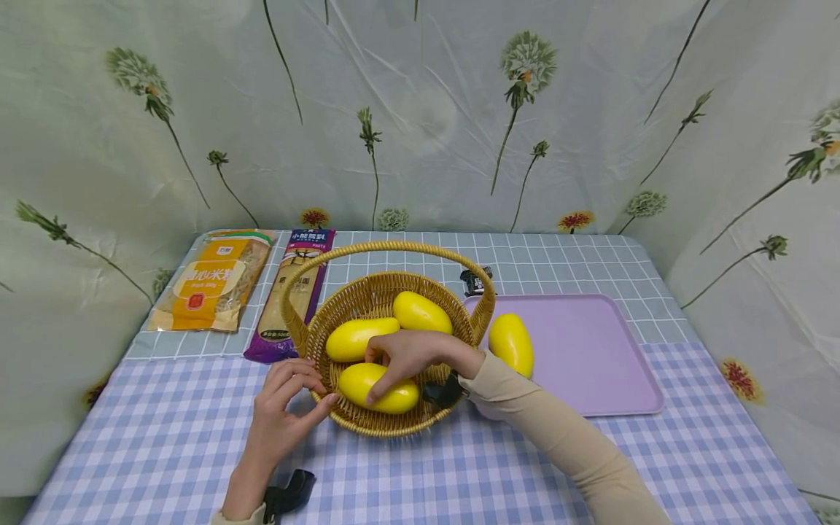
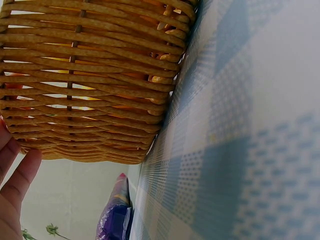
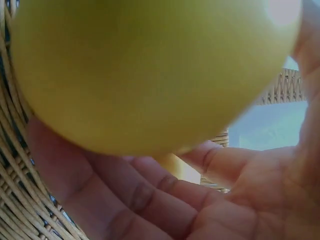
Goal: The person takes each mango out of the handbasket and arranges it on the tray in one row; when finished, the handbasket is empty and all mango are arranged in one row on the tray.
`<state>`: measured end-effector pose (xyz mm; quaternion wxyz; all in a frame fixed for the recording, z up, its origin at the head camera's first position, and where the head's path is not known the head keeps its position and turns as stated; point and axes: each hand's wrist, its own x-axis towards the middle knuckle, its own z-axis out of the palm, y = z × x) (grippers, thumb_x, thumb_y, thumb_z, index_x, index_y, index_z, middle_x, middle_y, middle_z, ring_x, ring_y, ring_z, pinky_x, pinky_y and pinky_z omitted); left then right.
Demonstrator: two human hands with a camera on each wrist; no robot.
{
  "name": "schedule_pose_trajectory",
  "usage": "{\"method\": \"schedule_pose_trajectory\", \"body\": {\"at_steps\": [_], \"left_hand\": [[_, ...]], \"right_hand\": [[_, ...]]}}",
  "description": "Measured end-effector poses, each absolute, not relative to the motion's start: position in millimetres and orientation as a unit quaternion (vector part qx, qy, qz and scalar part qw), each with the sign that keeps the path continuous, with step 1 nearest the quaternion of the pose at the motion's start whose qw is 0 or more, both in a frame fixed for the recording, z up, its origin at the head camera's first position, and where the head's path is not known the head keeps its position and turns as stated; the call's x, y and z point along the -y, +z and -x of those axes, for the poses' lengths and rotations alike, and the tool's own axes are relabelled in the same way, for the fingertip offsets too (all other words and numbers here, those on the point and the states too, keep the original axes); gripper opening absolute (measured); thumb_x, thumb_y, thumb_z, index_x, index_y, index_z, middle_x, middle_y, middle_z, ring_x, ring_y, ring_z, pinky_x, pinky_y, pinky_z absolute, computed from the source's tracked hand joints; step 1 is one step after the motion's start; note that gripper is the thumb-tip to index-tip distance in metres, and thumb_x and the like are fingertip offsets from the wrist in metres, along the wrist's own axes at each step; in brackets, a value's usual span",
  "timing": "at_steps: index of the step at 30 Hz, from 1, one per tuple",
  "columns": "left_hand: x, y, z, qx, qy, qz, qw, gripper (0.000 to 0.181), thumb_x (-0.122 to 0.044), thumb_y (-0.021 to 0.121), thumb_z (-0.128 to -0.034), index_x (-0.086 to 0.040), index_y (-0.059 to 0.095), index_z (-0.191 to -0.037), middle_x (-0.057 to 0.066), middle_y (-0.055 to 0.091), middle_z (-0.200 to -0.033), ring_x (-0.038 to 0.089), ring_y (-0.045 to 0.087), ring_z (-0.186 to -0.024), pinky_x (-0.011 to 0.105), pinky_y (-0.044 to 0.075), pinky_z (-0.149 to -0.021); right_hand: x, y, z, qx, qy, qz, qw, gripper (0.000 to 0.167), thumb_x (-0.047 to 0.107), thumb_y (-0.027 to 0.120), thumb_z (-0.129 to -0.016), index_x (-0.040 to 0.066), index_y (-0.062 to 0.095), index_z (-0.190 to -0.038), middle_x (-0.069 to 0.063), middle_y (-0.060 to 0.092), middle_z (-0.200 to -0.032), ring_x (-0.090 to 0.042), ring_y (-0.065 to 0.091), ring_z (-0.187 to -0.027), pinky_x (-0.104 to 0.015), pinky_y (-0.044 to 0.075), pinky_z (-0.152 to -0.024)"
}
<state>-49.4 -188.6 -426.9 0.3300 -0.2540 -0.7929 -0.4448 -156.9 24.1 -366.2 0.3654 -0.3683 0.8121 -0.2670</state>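
Note:
A round wicker basket (image 1: pixel 387 429) with a tall arched handle (image 1: pixel 394 246) stands mid-table. Inside lie three yellow mangoes: one at the front (image 1: pixel 357 383), one at the left (image 1: pixel 351 339) and one at the back (image 1: pixel 423 312). My right hand (image 1: pixel 412 353) reaches into the basket and grips the front mango, its thumb over the near side; in the right wrist view the mango (image 3: pixel 150 80) rests against the curled fingers (image 3: pixel 145 195). My left hand (image 1: pixel 282 405) pinches the basket's left rim, with fingertips on the woven wall (image 2: pixel 90 100) in the left wrist view.
At the right a lilac tray (image 1: pixel 590 357) carries another mango (image 1: pixel 512 345) near its left edge. Behind the basket sits a small black object (image 1: pixel 476 281). An orange food bag (image 1: pixel 210 281) and a purple pasta packet (image 1: pixel 275 321) lie at the back left.

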Motion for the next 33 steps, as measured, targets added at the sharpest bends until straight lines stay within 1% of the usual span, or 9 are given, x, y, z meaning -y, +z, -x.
{"method": "schedule_pose_trajectory", "body": {"at_steps": [3,6,10,15,19,24,27,29,33], "left_hand": [[184.9,-418.0,47.1,0.787,-0.448,0.261,0.335,0.035,-0.035,0.069,-0.0867,-0.005,0.06,-0.072,0.015,0.059,-0.084,0.036,0.051,-0.088,0.024,0.036,-0.094],[183.2,-414.2,46.6,0.781,-0.45,0.268,0.339,0.034,-0.033,0.07,-0.0866,-0.004,0.06,-0.072,0.015,0.059,-0.083,0.036,0.05,-0.087,0.026,0.037,-0.094],[182.7,-413.3,47.0,0.78,-0.449,0.272,0.343,0.035,-0.033,0.069,-0.0874,-0.004,0.06,-0.071,0.015,0.059,-0.083,0.036,0.05,-0.086,0.026,0.037,-0.093],[183.6,-415.0,47.4,0.779,-0.447,0.273,0.346,0.034,-0.034,0.069,-0.0875,-0.005,0.06,-0.071,0.014,0.059,-0.083,0.033,0.05,-0.087,0.026,0.036,-0.093],[183.7,-414.8,47.2,0.781,-0.448,0.268,0.342,0.035,-0.035,0.068,-0.0877,-0.005,0.06,-0.071,0.014,0.059,-0.083,0.031,0.05,-0.088,0.026,0.036,-0.093],[184.4,-416.6,47.3,0.782,-0.448,0.266,0.342,0.035,-0.034,0.069,-0.0874,-0.005,0.06,-0.071,0.014,0.059,-0.083,0.032,0.051,-0.088,0.026,0.036,-0.093],[185.0,-418.6,47.9,0.783,-0.448,0.266,0.341,0.034,-0.034,0.069,-0.0872,-0.005,0.06,-0.072,0.014,0.059,-0.084,0.034,0.051,-0.088,0.026,0.036,-0.093],[185.3,-419.8,48.2,0.784,-0.447,0.265,0.339,0.034,-0.035,0.069,-0.0873,-0.005,0.06,-0.072,0.014,0.059,-0.084,0.034,0.051,-0.088,0.026,0.036,-0.094],[186.2,-421.8,49.2,0.784,-0.446,0.266,0.34,0.034,-0.034,0.069,-0.0872,-0.006,0.06,-0.072,0.013,0.06,-0.084,0.035,0.051,-0.088,0.027,0.036,-0.094]], "right_hand": [[-26.7,-365.3,156.9,-0.807,-0.284,0.363,0.368,0.048,0.037,0.082,-0.071,0.015,0.053,-0.102,0.001,0.059,-0.08,-0.009,0.052,-0.069,-0.022,0.044,-0.061],[-31.1,-363.2,157.0,-0.805,-0.298,0.357,0.369,0.052,0.038,0.081,-0.072,0.016,0.052,-0.108,0.002,0.061,-0.087,-0.009,0.055,-0.077,-0.023,0.046,-0.067],[-39.1,-358.4,156.4,-0.81,-0.297,0.359,0.357,0.057,0.045,0.079,-0.073,0.02,0.052,-0.116,0.003,0.061,-0.1,-0.009,0.057,-0.091,-0.024,0.047,-0.078],[-51.1,-350.6,153.5,-0.816,-0.31,0.356,0.333,0.058,0.049,0.076,-0.075,0.026,0.05,-0.122,0.003,0.059,-0.115,-0.009,0.055,-0.103,-0.028,0.045,-0.087],[-59.5,-344.1,150.6,-0.821,-0.324,0.356,0.306,0.059,0.05,0.075,-0.076,0.028,0.049,-0.124,0.005,0.059,-0.114,-0.009,0.055,-0.103,-0.029,0.045,-0.087],[-69.0,-340.0,145.6,-0.827,-0.337,0.362,0.267,0.06,0.05,0.073,-0.078,0.029,0.047,-0.128,0.005,0.059,-0.106,-0.01,0.055,-0.092,-0.029,0.046,-0.079],[-74.9,-339.6,140.9,-0.829,-0.351,0.362,0.243,0.061,0.05,0.072,-0.08,0.03,0.045,-0.13,0.004,0.059,-0.106,-0.011,0.055,-0.088,-0.03,0.047,-0.076],[-78.4,-339.7,137.5,-0.829,-0.364,0.359,0.228,0.061,0.049,0.071,-0.08,0.031,0.044,-0.132,0.004,0.06,-0.108,-0.011,0.055,-0.09,-0.03,0.047,-0.077],[-86.0,-339.9,129.9,-0.825,-0.397,0.349,0.201,0.062,0.045,0.071,-0.082,0.031,0.041,-0.133,0.003,0.058,-0.116,-0.01,0.055,-0.101,-0.032,0.047,-0.083]]}}
